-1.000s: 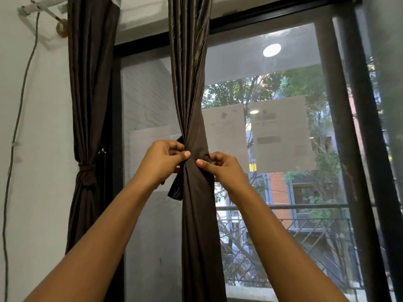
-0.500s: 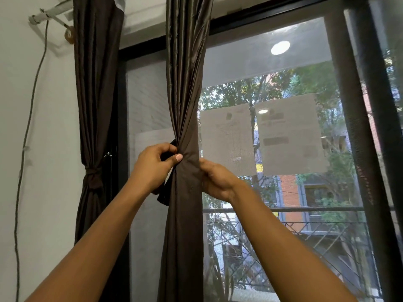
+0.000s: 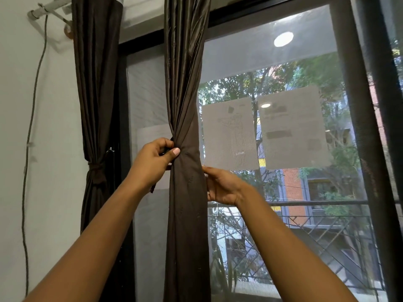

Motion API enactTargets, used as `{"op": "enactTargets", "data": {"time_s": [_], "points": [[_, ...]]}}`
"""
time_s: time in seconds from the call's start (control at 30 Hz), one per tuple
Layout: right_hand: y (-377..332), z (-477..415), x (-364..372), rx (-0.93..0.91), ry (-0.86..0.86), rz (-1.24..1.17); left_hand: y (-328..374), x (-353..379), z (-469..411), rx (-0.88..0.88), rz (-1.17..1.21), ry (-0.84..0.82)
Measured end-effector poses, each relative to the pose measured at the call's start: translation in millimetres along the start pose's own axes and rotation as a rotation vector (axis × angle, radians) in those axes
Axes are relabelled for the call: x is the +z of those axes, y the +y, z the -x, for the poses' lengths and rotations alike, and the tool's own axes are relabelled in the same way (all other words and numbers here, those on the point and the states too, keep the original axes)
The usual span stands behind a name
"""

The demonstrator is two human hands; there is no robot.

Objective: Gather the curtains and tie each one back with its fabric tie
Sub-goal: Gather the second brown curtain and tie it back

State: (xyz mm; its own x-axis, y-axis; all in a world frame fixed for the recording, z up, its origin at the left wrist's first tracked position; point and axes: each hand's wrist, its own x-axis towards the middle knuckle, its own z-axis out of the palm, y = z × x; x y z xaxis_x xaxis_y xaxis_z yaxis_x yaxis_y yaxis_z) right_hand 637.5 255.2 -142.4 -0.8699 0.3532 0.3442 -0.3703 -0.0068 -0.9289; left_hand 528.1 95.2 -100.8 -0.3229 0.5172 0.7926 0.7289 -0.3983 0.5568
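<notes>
Gripping the fabric tie (image 3: pixel 153 188) in the curled fingers of the left hand (image 3: pixel 153 164), pressed that thumb flat against the front of the middle curtain (image 3: pixel 185 225), right at its pinched waist. Held this hand at nine o'clock of the waist, touching the cloth. Let a short dark end of the tie dangle at six o'clock, under the wrist. Clasped the curtain's opposite edge with the right hand (image 3: pixel 223 187), at four o'clock of the waist and lower than the left: thumb on the front edge, fingers curled round toward the back, tips partly hidden by the fold. Could not tell whether any of the tie ran through those fingers. Stood with the hands apart, the gathered cloth between them, both touching it. Had the curtain bunched into one narrow column, hanging from twelve o'clock to six through the middle of the view, tightest beside the left thumb and fuller above. Saw the left curtain (image 3: pixel 96 105) at nine o'clock of that column, beside the wall (image 3: pixel 54 105), cinched by its own tie (image 3: pixel 96 168) level with the hands. Saw the window (image 3: pixel 283 62) behind, two pale sheets (image 3: pixel 229 131) on the glass at three o'clock of the waist, a thin cable (image 3: pixel 30 127) down the wall at far nine o'clock, the curtain rod (image 3: pixel 43 8) at eleven.
</notes>
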Motion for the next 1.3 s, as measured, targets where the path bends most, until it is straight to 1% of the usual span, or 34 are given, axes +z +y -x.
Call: {"op": "enactTargets", "data": {"time_s": [0.1,0.2,0.23,0.33,0.4,0.43,0.47,0.53,0.6,0.7,0.73,0.87,0.97,1.07,1.13,1.17,1.23,1.3], "points": [[-2,4,0,-0.047,0.009,-0.014,0,1,-1,-0.021,0.035,-0.024],[-6,1,-3,-0.054,0.068,-0.175,1,5,-3,-0.068,0.169,-0.093],[-8,1,-3,-0.043,0.077,-0.183,1,6,-2,-0.083,0.209,-0.108],[-5,7,0,-0.059,0.040,0.019,-2,8,-2,-0.142,0.326,-0.143],[-3,9,2,-0.077,-0.006,0.091,-1,9,-1,-0.178,0.419,-0.163],[-4,11,3,-0.096,-0.004,0.111,-1,10,-1,-0.184,0.439,-0.163],[-6,11,5,-0.125,0.040,0.146,-1,10,-2,-0.181,0.429,-0.151],[-16,18,9,-0.196,0.253,0.284,-2,10,-4,-0.159,0.345,-0.106],[-27,27,10,-0.301,0.481,0.438,-3,9,-7,-0.134,0.198,-0.051],[-42,37,5,-0.479,0.653,0.601,-3,8,-10,-0.046,-0.072,0.018],[-47,39,6,-0.515,0.688,0.667,-1,10,-10,-0.016,-0.148,0.031],[-58,46,18,-0.629,0.732,0.892,8,18,-8,0.074,-0.421,0.082],[-55,53,36,-0.845,0.788,1.141,15,24,-2,0.142,-0.581,0.144],[-51,57,49,-1.067,0.785,1.352,27,24,5,0.192,-0.649,0.185],[-51,59,50,-1.118,0.750,1.411,35,16,10,0.197,-0.570,0.192],[-51,59,50,-1.125,0.735,1.415,39,11,13,0.183,-0.481,0.180],[-51,61,51,-1.121,0.721,1.405,47,1,20,0.167,-0.224,0.122],[-54,63,54,-1.107,0.725,1.385,55,-11,25,0.170,0.019,0.013]]}}
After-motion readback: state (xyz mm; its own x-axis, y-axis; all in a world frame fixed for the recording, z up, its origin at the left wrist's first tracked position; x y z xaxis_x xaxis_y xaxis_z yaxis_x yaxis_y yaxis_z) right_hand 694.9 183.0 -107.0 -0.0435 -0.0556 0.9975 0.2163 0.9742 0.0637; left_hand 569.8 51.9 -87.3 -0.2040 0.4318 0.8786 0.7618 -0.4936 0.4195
